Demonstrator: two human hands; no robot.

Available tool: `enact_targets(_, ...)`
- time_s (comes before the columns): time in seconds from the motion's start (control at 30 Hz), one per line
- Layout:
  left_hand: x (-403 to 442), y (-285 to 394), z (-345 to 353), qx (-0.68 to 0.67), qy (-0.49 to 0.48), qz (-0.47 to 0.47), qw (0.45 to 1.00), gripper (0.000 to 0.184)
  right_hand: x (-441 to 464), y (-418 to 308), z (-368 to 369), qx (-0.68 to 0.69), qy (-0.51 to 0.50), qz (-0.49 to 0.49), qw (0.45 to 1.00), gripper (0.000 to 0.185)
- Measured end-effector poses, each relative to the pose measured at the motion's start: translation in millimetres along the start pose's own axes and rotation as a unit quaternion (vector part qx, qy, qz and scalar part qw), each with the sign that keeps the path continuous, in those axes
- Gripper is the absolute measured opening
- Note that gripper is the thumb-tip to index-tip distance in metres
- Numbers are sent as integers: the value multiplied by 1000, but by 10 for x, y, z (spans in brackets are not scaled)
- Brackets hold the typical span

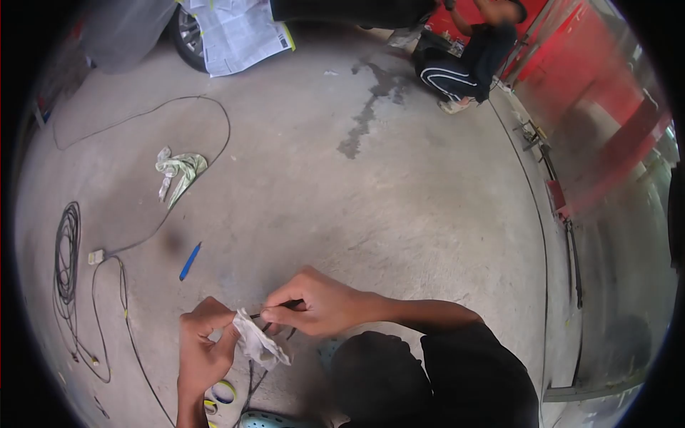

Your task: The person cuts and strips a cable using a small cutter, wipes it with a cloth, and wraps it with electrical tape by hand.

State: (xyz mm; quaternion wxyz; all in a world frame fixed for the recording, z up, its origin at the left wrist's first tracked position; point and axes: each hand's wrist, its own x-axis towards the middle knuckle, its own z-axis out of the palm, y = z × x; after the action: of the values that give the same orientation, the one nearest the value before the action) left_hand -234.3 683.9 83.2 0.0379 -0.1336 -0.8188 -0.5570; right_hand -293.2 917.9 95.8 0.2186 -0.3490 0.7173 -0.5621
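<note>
My left hand [207,342] is closed on one edge of a crumpled white cloth [258,344] at the lower middle of the view. To its right, my right hand [303,303] pinches a thin dark item [289,304] whose end reaches the top of the cloth. What that item is, I cannot make out. Dark cords hang below the cloth. Beneath my hands, rolls of yellow-edged tape [223,391] lie on the floor beside a light blue clog [267,420].
A blue pen-like tool [190,262], a greenish rag [182,171], a coiled cable [68,257] and a socket block [96,257] lie on the concrete floor. A person [471,60] squats at the top right. A paper-covered car wheel [188,37] stands at the top left.
</note>
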Motion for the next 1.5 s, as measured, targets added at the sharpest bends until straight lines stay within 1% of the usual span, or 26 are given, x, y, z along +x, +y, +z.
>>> enact_targets(0.1, -18, -32, -53, -10, 0, 1, 1000, 13, -54, -89, -243, -27, -5, 54, 998, 26)
enact_targets(0.13, -8, -8, -45, -10, -2, -2, 1000, 13, -66, -65, -245, -20, -12, 59, 998, 26)
enact_targets(0.23, 19, 94, -21, -8, -7, -10, 1000, 10, 7, 62, 1, 36, 7, 2, 999, 28)
enact_targets(0.33, 16, 137, -7, 1, -2, -2, 1000, 9, 42, 86, 51, -43, -42, -6, 998, 28)
enact_targets(0.43, -37, 71, -70, 11, -8, 13, 1000, 8, -53, -145, -164, -2, -15, 65, 998, 26)
enact_targets(0.47, -34, 57, -100, 15, -15, 18, 1000, 9, -69, -117, -201, -11, -13, 82, 996, 26)
enact_targets(0.5, -32, 55, -122, 19, -22, 23, 999, 9, -72, -62, -168, 11, -4, 71, 997, 26)
enact_targets(0.57, -17, 112, -53, 1, -33, -17, 999, 11, -65, 28, -26, 61, 6, 47, 997, 26)
enact_targets(0.6, -20, 123, -25, -6, -35, -40, 999, 12, -46, 36, 24, 47, -4, 40, 998, 26)
enact_targets(0.67, -13, 87, -5, -3, -21, -26, 999, 14, 0, 35, 111, 21, -26, 24, 999, 26)
enact_targets(0.7, -26, 67, -16, -2, -15, -17, 1000, 15, 8, 14, 104, 23, -25, 34, 999, 26)
enact_targets(0.77, -92, 28, -103, -32, -23, -54, 998, 14, -24, -44, -8, 22, -20, 53, 998, 25)
enact_targets(0.8, -111, 15, -149, -47, -20, -68, 996, 14, -36, -56, -65, 2, -22, 82, 996, 25)
enact_targets(0.83, -123, 19, -186, -63, -17, -81, 995, 14, -26, -83, -76, 9, -23, 83, 996, 24)
enact_targets(0.9, -107, 51, -191, -57, -17, -68, 996, 14, 3, -144, -67, 22, -21, 88, 996, 23)
enact_targets(1.0, -76, 145, -126, -44, -22, -57, 997, 14, 100, 59, 161, 33, -44, 11, 998, 24)
enact_targets(1.1, -144, 131, -179, -53, 3, -66, 996, 13, 57, -58, 150, 44, -30, 44, 998, 24)
enact_targets(1.17, -176, 70, -292, -78, 10, -63, 995, 12, 55, -130, 41, 9, -39, 58, 998, 24)
enact_targets(1.23, -154, 132, -287, -60, 10, -42, 997, 11, 9, -134, -18, -7, -43, 72, 996, 24)
enact_targets(1.3, -133, 196, -206, -41, -10, -25, 999, 11, 39, -48, 134, 23, -35, 24, 999, 25)
enact_targets(1.33, -97, 258, -170, -48, -27, -40, 998, 11, 50, -20, 186, 36, -30, -5, 999, 26)
enact_targets(1.43, -129, 154, -245, 5, -3, -1, 1000, 12, 9, -139, 170, 24, -62, 27, 997, 24)
enact_targets(1.47, -158, 160, -269, -22, 6, -19, 1000, 10, -11, -128, 135, 26, -48, 21, 998, 25)
enact_targets(1.5, -148, 182, -275, -24, 9, -17, 1000, 10, -36, -159, 73, 13, -52, 33, 998, 24)
